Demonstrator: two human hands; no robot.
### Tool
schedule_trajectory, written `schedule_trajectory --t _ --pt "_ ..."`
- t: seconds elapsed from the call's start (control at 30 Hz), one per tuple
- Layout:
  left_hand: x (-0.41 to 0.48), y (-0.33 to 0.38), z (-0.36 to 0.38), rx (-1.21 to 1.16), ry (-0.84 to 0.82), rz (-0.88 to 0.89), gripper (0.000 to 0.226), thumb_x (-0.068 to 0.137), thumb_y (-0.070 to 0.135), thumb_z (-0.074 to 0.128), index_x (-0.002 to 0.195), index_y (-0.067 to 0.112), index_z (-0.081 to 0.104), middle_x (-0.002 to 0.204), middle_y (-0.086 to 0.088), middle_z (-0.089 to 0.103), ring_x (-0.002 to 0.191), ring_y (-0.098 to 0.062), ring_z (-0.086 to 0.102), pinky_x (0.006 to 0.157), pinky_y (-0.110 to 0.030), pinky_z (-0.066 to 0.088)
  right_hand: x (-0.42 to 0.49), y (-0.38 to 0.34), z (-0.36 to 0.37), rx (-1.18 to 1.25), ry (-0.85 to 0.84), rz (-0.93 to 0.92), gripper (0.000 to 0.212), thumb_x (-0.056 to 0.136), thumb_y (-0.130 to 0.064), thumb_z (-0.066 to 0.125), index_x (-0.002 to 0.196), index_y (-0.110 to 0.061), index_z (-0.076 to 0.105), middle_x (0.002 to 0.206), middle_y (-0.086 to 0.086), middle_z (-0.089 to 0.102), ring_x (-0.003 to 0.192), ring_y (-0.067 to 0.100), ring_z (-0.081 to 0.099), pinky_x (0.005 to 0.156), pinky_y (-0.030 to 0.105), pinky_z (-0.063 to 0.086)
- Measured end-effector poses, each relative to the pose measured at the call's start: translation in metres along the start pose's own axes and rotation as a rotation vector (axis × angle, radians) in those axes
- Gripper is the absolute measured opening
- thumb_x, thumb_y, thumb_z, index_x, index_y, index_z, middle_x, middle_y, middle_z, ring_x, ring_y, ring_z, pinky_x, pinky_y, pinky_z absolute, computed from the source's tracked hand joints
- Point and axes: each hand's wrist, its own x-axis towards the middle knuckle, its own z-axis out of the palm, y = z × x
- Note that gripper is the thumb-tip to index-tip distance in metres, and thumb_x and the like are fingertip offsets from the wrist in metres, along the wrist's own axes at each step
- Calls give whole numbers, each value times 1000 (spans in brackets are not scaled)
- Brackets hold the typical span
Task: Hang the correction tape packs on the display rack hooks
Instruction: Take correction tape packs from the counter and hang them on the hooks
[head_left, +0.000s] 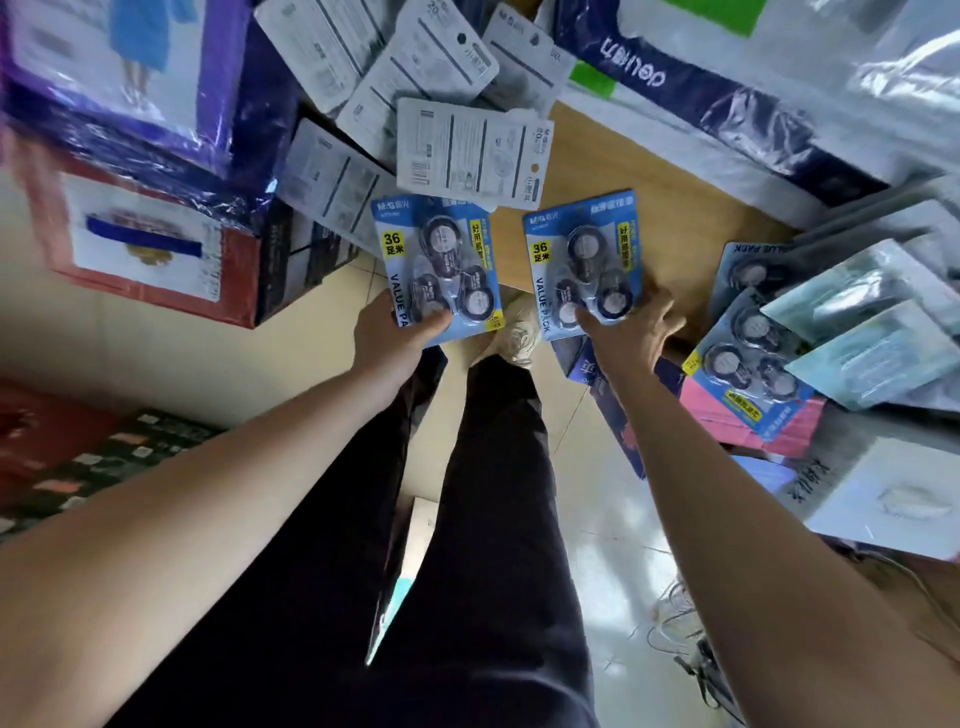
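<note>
Since nothing hangs anywhere in view, I judge all hanging still ahead: my left hand (392, 332) grips left pack (436, 270), my right hand (631, 332) pinches right pack (582, 270); spare packs (748, 364) piled rightward.

Bare forearms (727, 493) — dark trousers (493, 519) — pale laced shoe (511, 338).
</note>
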Motion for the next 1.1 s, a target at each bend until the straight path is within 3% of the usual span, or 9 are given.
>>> schedule_trajectory --t 0.2,0.37,0.57,0.7,0.77,0.83,0.9,1.0,1.1 --pt "-1 15 -24 128 5 109 45 69 39 80 105 16 67 100 3 73 92 -13 68 80 -28 52 6 -13 -5 7 -69 71 97 50 -46 95 123 -7 44 126 15 43 112 31 48 102 42 44" --pt "-15 32 -44 254 -9 126 46 69 48 69 97 12 67 92 -2 73 88 -21 68 74 -36 51 -14 -22 -30 168 -174 -19 47 66 -35 88 100 -16 61 94 4 68 82 24 64 76 48 58" --pt "-68 81 -73 264 -97 178 36 72 48 65 94 19 67 92 -2 73 91 -24 69 79 -38 51 -93 -47 -100 218 -123 -139 25 87 -30 71 104 -14 62 86 3 67 68 14 59 52 22 43" --pt "-113 136 -98 309 -121 312 30 76 43 71 76 16 58 69 5 58 64 -9 55 56 -15 38 -155 -76 -160 387 -55 -157 13 94 -30 64 84 -25 57 64 -9 56 53 1 53 51 18 39" --pt "-135 164 -114 342 -129 376 32 72 48 66 75 17 57 69 2 59 65 -11 57 59 -18 43 -180 -88 -192 448 -28 -178 16 93 -28 67 80 -24 59 59 -10 56 49 -2 53 49 16 42" --pt "-158 195 -129 350 -156 484 36 72 47 66 89 16 62 83 0 68 78 -21 65 70 -33 51 -201 -96 -222 488 14 -203 24 88 -28 72 75 -14 57 55 -9 52 47 4 44 50 26 40" --pt "-185 228 -140 337 -190 579 31 78 34 72 100 19 57 91 7 64 80 -12 60 67 -28 46 -219 -104 -250 517 61 -243 29 81 -24 76 79 -4 55 60 0 48 52 11 39 51 29 36" --pt "-223 272 -148 343 -234 684 33 76 21 75 99 17 52 83 7 57 67 1 49 60 -20 37 -248 -117 -294 606 53 -315 19 74 -16 76 86 -7 64 65 3 61 52 12 50 48 31 45" --pt "-257 304 -150 320 -225 768 43 63 22 69 102 13 54 86 -5 66 70 -10 55 62 -24 43 -269 -125 -339 648 68 -465 18 77 -2 72 93 -7 67 78 7 71 65 13 61 58 33 51"
